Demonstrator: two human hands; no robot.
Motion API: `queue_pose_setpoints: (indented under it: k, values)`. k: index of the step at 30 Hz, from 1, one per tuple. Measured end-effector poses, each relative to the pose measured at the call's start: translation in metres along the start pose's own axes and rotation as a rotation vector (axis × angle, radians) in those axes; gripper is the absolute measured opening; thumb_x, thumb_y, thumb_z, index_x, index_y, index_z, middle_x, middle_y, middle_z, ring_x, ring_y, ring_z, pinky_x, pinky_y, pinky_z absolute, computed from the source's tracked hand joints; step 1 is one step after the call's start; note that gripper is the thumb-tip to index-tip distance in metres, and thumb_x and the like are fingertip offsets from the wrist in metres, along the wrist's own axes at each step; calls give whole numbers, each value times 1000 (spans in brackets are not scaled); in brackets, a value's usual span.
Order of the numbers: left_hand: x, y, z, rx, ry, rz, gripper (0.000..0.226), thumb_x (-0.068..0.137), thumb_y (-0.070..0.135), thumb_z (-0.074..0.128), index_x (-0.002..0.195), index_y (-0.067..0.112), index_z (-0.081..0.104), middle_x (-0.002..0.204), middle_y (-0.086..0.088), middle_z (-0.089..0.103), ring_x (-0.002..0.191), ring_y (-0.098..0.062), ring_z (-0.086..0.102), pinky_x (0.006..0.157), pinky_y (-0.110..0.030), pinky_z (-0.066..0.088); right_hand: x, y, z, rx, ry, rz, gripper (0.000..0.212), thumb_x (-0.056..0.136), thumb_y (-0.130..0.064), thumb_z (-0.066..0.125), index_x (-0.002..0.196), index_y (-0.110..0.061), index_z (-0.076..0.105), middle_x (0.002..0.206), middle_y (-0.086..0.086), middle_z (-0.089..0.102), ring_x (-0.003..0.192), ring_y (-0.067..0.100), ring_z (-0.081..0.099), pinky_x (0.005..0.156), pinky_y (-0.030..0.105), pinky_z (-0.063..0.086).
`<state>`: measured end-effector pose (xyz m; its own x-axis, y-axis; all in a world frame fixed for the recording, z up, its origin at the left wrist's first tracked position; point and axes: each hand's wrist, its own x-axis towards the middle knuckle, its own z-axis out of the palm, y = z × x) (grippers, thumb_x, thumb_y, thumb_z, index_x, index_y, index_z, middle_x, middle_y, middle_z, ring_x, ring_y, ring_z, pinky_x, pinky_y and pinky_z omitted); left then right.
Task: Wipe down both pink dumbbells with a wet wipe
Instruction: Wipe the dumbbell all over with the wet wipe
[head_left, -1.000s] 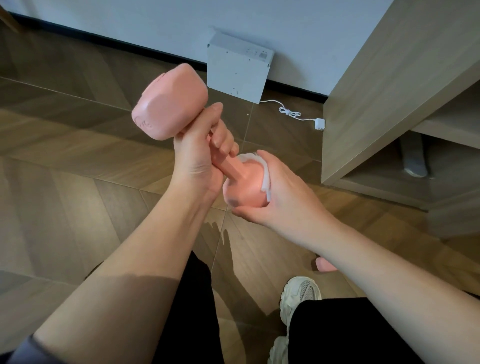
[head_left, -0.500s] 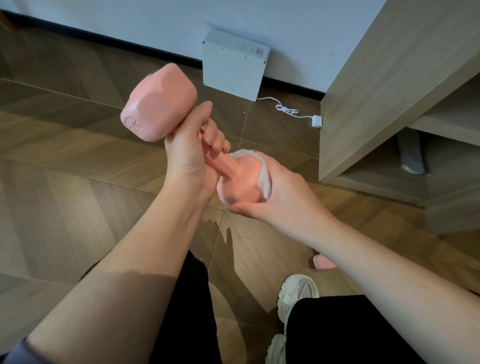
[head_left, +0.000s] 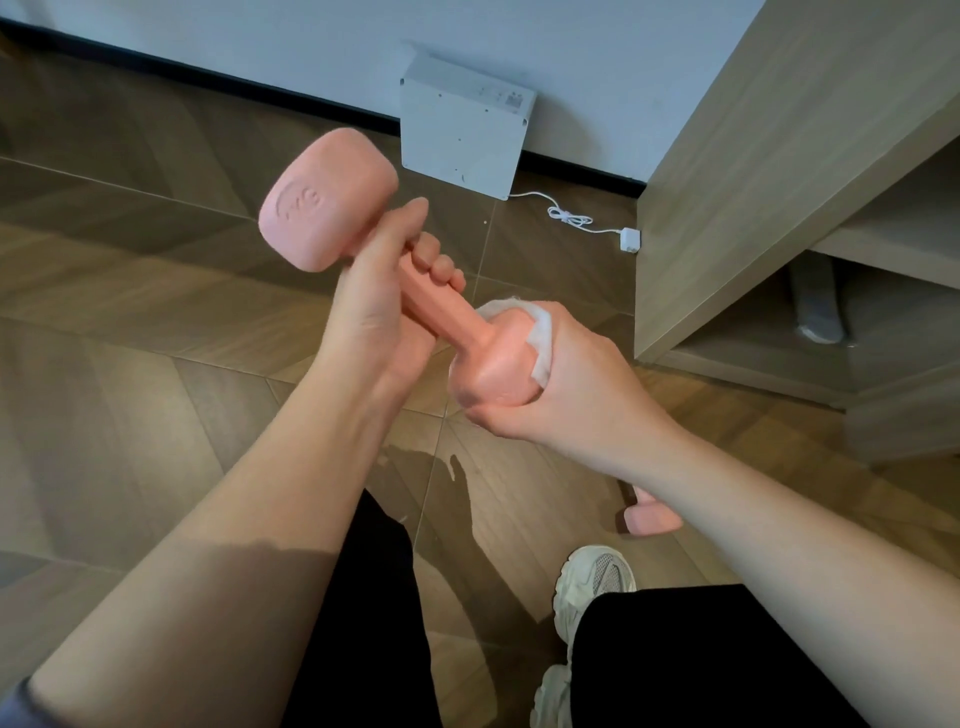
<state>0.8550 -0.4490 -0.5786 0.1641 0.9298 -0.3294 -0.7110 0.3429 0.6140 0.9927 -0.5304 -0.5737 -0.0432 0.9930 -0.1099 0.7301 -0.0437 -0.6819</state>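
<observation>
Right now we hold the first pink rubber-coated dumbbell tilted in the air above the brown wood-pattern floor, its embossed upper head up and to the left, its lower head down towards the right. Our left hand is clenched round the dumbbell's slim handle just below the upper head, thumb laid along it. Our right hand cups the lower head and grasps the crumpled white wet wipe, pressing it against the far side of that head. The second pink dumbbell lies on the floor below our right forearm, largely hidden by it, near our pale mesh trainer. A flat white box leans against the wall, with a thin white cable trailing to a small white plug. On the right stands a light wooden cabinet; its open lower compartment holds a grey object, too blurred for us to identify.
</observation>
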Motion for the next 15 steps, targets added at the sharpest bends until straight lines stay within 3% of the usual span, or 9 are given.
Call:
queue_pose_setpoints:
  k: [3,5,7,9,12,15]
  values:
    - [3,6,-5,-21,-158,-6,32,86,19,64,57,18,52,74,1,63,71,-15,65,60,-25,51,3,0,-6,110,-118,-9,54,62,-47,79,111,-44,56,96,-21,66,92,-3,61,77,23,44]
    - [3,8,-6,-44,-251,-13,33,87,23,60,57,18,52,81,1,67,81,-19,69,64,-27,53,6,1,-8,175,-190,-25,54,64,-45,80,113,-40,58,98,-18,67,93,0,63,84,30,48]
    - [1,9,-4,-8,-292,-31,37,90,24,55,54,20,46,59,6,57,57,-11,61,55,-24,49,6,2,-8,208,-231,-45,55,65,-44,80,115,-39,58,101,-13,68,95,5,64,91,39,50]
    - [-1,9,-2,29,-286,-31,40,91,20,52,54,21,38,43,9,37,38,-7,36,43,-22,37,3,3,-5,202,-229,-64,51,67,-46,80,111,-51,55,101,-16,67,92,1,63,90,31,50]
    - [-2,7,0,66,-202,26,40,93,15,51,57,20,33,41,8,30,36,-9,27,40,-23,29,-1,2,-3,111,-188,-65,52,71,-50,76,112,-64,47,84,-30,63,83,-12,58,72,12,44]
    - [-2,8,-1,76,-90,67,40,92,14,54,57,20,35,42,7,29,37,-10,26,41,-24,30,-1,3,-3,39,-139,-44,60,71,-56,67,126,-58,43,82,-20,67,89,-9,59,78,20,45]
